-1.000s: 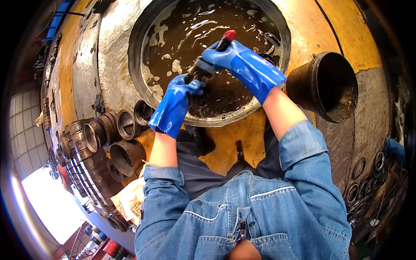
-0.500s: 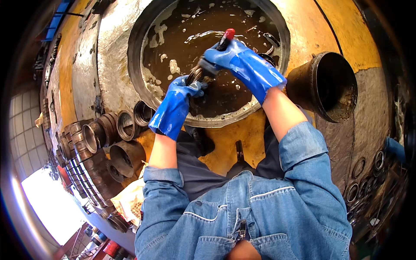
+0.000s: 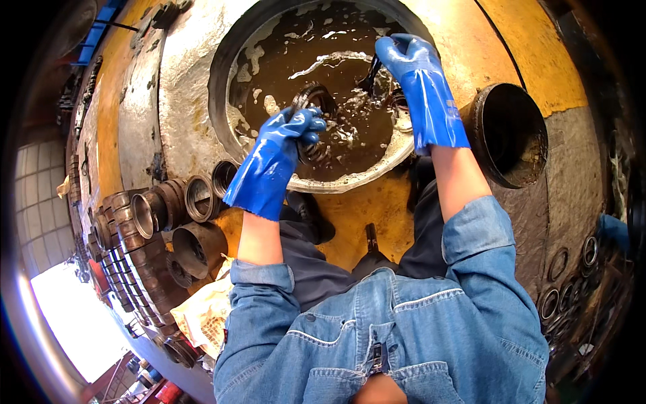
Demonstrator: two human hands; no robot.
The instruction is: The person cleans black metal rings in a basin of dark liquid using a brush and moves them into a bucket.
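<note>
- left hand (image 3: pixel 286 145), blue-gloved, clenched on a dark ring-shaped part (image 3: pixel 311 101); part sits at the fingertips, on edge, just above the brown liquid in the round basin (image 3: pixel 222 81).
- right hand (image 3: pixel 407 60) closed round a dark slim tool (image 3: pixel 371 74), long axis slanting down-left into the foam.
- rusty metal sleeves (image 3: pixel 168 202) stacked left of the basin.
- crumpled yellow-white bag (image 3: pixel 205 313) below them; markings unreadable.

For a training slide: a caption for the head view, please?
Left hand grips a dark ring over a basin of brown liquid; right hand dips another dark part.
</note>
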